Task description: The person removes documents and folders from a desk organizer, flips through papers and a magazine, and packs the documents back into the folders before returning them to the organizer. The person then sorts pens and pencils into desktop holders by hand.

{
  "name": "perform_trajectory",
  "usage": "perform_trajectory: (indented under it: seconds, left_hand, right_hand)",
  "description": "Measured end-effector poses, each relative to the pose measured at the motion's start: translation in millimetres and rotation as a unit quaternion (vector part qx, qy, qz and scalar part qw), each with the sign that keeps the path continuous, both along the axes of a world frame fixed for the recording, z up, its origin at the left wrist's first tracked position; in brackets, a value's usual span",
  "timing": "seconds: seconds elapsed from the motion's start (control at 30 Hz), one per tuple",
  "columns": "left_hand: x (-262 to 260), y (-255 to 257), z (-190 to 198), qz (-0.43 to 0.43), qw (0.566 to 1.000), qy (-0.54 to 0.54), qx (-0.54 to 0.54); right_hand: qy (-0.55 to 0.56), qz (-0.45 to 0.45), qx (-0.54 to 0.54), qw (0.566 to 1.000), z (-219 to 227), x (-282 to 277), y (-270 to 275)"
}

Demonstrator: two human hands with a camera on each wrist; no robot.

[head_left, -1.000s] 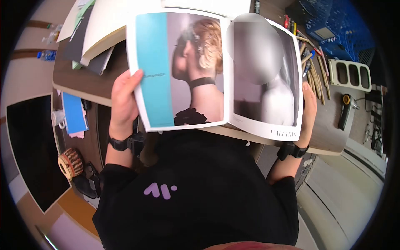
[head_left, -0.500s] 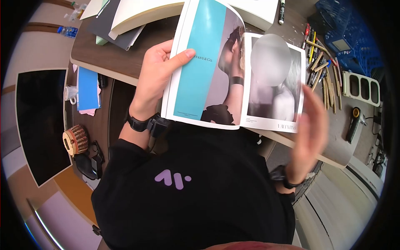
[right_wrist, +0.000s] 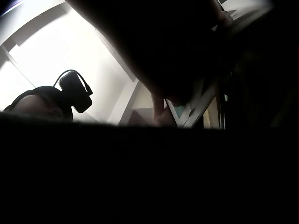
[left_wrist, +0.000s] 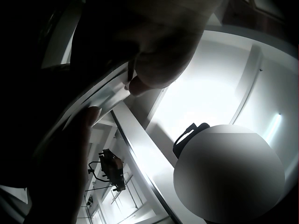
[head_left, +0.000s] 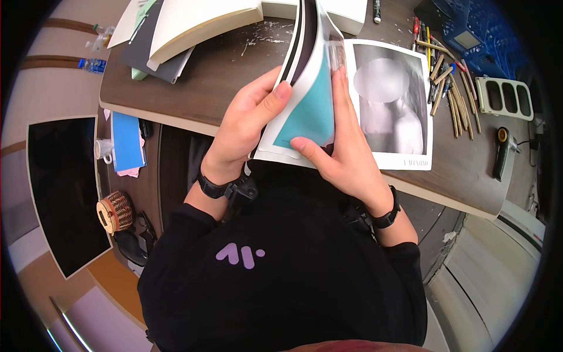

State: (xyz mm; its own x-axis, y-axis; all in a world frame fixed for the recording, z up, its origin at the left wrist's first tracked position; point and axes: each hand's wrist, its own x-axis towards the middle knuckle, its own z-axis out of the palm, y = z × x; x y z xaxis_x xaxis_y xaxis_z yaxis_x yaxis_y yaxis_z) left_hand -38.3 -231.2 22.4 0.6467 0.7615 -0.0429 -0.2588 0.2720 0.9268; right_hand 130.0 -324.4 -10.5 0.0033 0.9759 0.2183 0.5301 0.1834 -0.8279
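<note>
In the head view a magazine (head_left: 390, 158) is spread at the table's front edge, its right page lying flat with a grey photo. The left hand (head_left: 243, 126) grips the raised left-side pages, thumb on top. Against the bulging teal page (head_left: 308, 114) the right hand (head_left: 355, 155) presses with fingers straight along it and thumb spread towards the left hand. In the left wrist view the magazine's pale edge (left_wrist: 110, 93) shows between dark hand shapes. The right wrist view is mostly dark, with a strip of the pages (right_wrist: 198, 109) visible.
Thick books (head_left: 205, 23) and dark folders (head_left: 155, 50) lie at the back left. Pens and pencils (head_left: 457, 105), a blue crate (head_left: 481, 35), a three-slot holder (head_left: 504, 97) and a black-handled tool (head_left: 502, 152) are on the right. A blue folder (head_left: 128, 141) and mug (head_left: 103, 149) stand left.
The right hand has left the magazine's right edge and moved left onto the teal page. The left-side pages now stand up and curve, while the left hand keeps its grip.
</note>
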Motion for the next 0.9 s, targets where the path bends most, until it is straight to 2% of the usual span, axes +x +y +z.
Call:
perform_trajectory:
  seconds: [0.03,0.1,0.13,0.17,0.2,0.23,0.27,0.3,0.33,0.4,0.43,0.47,0.53,0.57,0.67,0.83,0.9]
  left_hand:
    - [-0.2,1.1,-0.8,-0.004,1.0,0.001,0.002]
    - [-2.0,3.4,-3.0,-0.003,0.998,0.047,0.04]
    - [-0.9,2.9,-0.5,0.012,0.998,0.065,0.02]
    - [-1.0,3.3,-1.2,0.02,0.997,0.07,0.013]
    - [-3.8,5.9,-3.6,0.026,0.997,0.073,0.007]
    - [-12.7,12.1,-7.2,0.02,0.992,0.121,0.015]
    - [-17.2,15.1,-6.5,0.016,0.994,0.108,0.008]
    - [-18.1,14.6,-1.5,0.042,0.993,0.107,-0.008]
    - [-19.0,14.9,3.0,0.068,0.992,0.106,-0.024]
    - [-30.1,21.8,4.2,0.069,0.991,0.108,-0.021]
    - [-35.9,26.0,-0.8,0.076,0.99,0.114,-0.016]
    - [-37.8,27.3,-0.7,0.085,0.988,0.124,-0.016]
    - [-39.9,29.2,-3.4,0.096,0.986,0.133,-0.011]
    - [-43.3,31.1,-6.3,0.094,0.985,0.142,-0.007]
    - [-45.3,31.1,-7.4,0.1,0.984,0.15,-0.003]
    - [-45.7,32.0,-8.6,0.109,0.982,0.153,-0.002]
    - [-47.6,33.6,-10.9,0.111,0.979,0.171,0.0]
  right_hand:
    - [0.001,-0.004,0.002,1.0,-2.0,1.8,1.2]
    - [0.083,-0.008,0.019,0.996,-9.2,6.6,0.7]
    - [0.082,-0.015,0.019,0.996,-10.3,10.0,-3.1]
    - [0.209,-0.054,-0.024,0.976,-10.7,15.5,-7.9]
    - [0.332,-0.093,-0.064,0.937,-11.7,22.2,-11.9]
    - [0.375,-0.137,-0.03,0.916,-16.5,32.0,-15.7]
    - [0.414,-0.182,0.006,0.892,-20.0,45.1,-19.2]
    - [0.468,-0.195,0.058,0.86,-18.1,59.1,-20.5]
    - [0.553,-0.215,0.049,0.803,-20.7,73.7,-27.2]
    - [0.62,-0.24,0.034,0.746,-23.4,106.9,-50.2]
    - [0.645,-0.205,-0.002,0.736,-31.7,128.3,-63.5]
    - [0.664,-0.072,-0.016,0.744,-39.6,144.6,-74.0]
    - [0.574,-0.253,-0.072,0.775,-35.1,138.8,-70.9]
    - [0.538,-0.253,-0.087,0.799,-27.0,137.0,-68.9]
    - [0.521,-0.244,-0.107,0.811,-40.7,142.7,-73.7]
    - [0.545,-0.279,-0.115,0.782,-42.7,141.6,-69.7]
    - [0.542,-0.243,-0.128,0.794,-48.4,147.4,-74.7]
